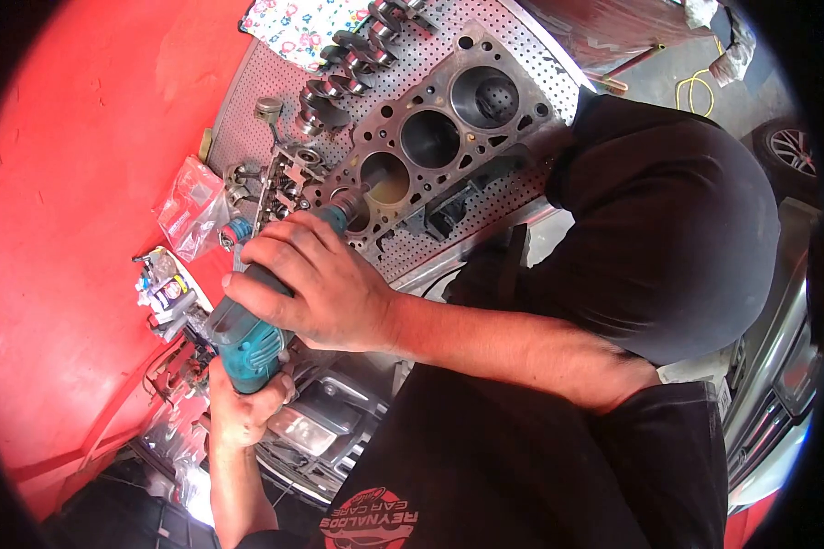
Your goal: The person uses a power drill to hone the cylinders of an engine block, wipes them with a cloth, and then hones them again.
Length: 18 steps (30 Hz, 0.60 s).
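Note:
A teal and black power drill (250, 352) is gripped in both hands. My right hand (316, 274) wraps over the front of its body, behind the chuck. Lower down, my left hand (247, 403) closes round the rear part. From the chuck (347, 203) a shaft reaches into a cylinder bore of the engine block (410, 197); its end is blurred inside the bore. The block lies on a perforated metal bench top (247, 91) with several bores facing up. My right hand partly hides the bore nearest me.
Beyond the block lie a crankshaft (348, 69), a piston with connecting rod (268, 112) and a cylinder head (284, 183). A plastic bag (192, 206) and bottle (169, 293) are at left, by a red wall (82, 229). Large black fabric (677, 229), apparently clothing, borders the bench at right.

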Tool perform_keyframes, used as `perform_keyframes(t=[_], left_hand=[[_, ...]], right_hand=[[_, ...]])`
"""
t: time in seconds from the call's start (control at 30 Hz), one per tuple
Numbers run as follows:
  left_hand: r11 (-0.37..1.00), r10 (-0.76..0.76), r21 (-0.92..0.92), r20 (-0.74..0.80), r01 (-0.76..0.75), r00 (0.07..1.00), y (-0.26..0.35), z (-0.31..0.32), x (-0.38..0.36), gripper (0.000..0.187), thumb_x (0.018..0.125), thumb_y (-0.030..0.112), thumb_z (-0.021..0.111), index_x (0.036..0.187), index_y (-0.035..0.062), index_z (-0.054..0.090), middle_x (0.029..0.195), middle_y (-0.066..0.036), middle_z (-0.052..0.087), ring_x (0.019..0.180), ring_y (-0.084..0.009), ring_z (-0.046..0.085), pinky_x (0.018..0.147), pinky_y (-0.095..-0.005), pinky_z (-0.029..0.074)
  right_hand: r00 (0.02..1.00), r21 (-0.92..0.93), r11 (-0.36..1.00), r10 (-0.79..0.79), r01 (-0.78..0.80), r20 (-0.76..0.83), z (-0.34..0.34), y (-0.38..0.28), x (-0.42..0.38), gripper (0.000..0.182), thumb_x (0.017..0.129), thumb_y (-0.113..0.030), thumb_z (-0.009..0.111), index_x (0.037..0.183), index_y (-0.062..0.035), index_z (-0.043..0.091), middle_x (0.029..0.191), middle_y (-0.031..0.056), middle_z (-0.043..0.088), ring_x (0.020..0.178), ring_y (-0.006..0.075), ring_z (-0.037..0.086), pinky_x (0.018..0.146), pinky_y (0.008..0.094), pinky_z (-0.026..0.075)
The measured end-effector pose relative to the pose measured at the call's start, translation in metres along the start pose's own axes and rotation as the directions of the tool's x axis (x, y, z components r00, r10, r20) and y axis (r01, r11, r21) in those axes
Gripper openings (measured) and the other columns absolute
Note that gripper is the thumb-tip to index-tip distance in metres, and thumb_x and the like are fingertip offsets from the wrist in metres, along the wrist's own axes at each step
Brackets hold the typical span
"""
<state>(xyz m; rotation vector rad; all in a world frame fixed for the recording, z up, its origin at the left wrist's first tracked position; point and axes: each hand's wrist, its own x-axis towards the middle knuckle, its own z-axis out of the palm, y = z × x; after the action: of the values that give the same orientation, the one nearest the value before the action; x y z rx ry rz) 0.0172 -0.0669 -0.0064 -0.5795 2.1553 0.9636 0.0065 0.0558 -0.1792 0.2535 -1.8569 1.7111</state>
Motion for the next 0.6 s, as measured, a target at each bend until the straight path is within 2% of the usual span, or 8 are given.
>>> perform_keyframes(t=[0.03, 0.13, 0.23, 0.33, 0.6], left_hand=[[1.000, 0.004, -0.001, -0.007, -0.004, 1.000, 0.000, 0.000, 0.000, 0.026, 0.076, -0.003, 0.066, 0.102, -0.0039, 0.064, 0.083, -0.004, 0.067, 0.067, -0.0122, 0.061, 0.062, -0.0275, 0.051], [1.000, 0.003, -0.025, 0.024, -0.002, 1.000, -0.002, -0.002, 0.003, 0.024, 0.077, -0.003, 0.064, 0.102, -0.0037, 0.064, 0.083, -0.005, 0.067, 0.067, -0.0120, 0.061, 0.062, -0.0275, 0.051], [1.000, 0.006, 0.022, 0.038, -0.007, 0.999, -0.005, -0.001, 0.014, 0.022, 0.079, -0.003, 0.063, 0.101, -0.0035, 0.064, 0.081, -0.004, 0.066, 0.065, -0.0120, 0.061, 0.060, -0.0273, 0.050], [1.000, 0.001, 0.023, 0.058, -0.002, 0.998, -0.010, 0.001, 0.024, 0.020, 0.080, -0.003, 0.063, 0.100, -0.0032, 0.064, 0.079, -0.004, 0.066, 0.065, -0.0120, 0.061, 0.060, -0.0269, 0.050], [1.000, 0.022, 0.010, 0.100, -0.023, 0.995, -0.015, 0.011, 0.045, 0.016, 0.082, -0.002, 0.061, 0.098, -0.0032, 0.065, 0.077, -0.004, 0.065, 0.064, -0.0129, 0.060, 0.060, -0.0277, 0.048]], right_hand=[[1.000, 0.009, 1.000, -0.005, 0.005, 0.001, 0.000, 0.000, 0.000, 0.062, 0.071, -0.014, 0.072, 0.131, -0.0151, 0.056, 0.121, 0.0125, 0.054, 0.112, 0.0336, 0.057, 0.101, 0.0524, 0.045], [1.000, -0.025, 1.000, -0.018, 0.017, -0.018, 0.002, 0.004, 0.000, 0.048, 0.082, -0.021, 0.064, 0.129, -0.0132, 0.056, 0.117, 0.0127, 0.056, 0.109, 0.0331, 0.058, 0.099, 0.0526, 0.046], [1.000, -0.033, 0.999, 0.022, -0.023, -0.010, 0.004, 0.010, -0.005, 0.051, 0.080, -0.020, 0.065, 0.129, -0.0127, 0.055, 0.117, 0.0131, 0.055, 0.110, 0.0338, 0.058, 0.100, 0.0530, 0.046], [0.999, -0.026, 0.999, 0.039, -0.038, 0.009, 0.005, 0.019, -0.013, 0.071, 0.066, -0.013, 0.075, 0.133, -0.0132, 0.054, 0.122, 0.0123, 0.053, 0.114, 0.0351, 0.056, 0.103, 0.0533, 0.044], [0.996, -0.006, 0.996, 0.085, -0.085, 0.032, 0.002, 0.036, -0.018, 0.074, 0.063, -0.009, 0.077, 0.133, -0.0118, 0.054, 0.122, 0.0125, 0.053, 0.114, 0.0363, 0.056, 0.105, 0.0549, 0.043]])
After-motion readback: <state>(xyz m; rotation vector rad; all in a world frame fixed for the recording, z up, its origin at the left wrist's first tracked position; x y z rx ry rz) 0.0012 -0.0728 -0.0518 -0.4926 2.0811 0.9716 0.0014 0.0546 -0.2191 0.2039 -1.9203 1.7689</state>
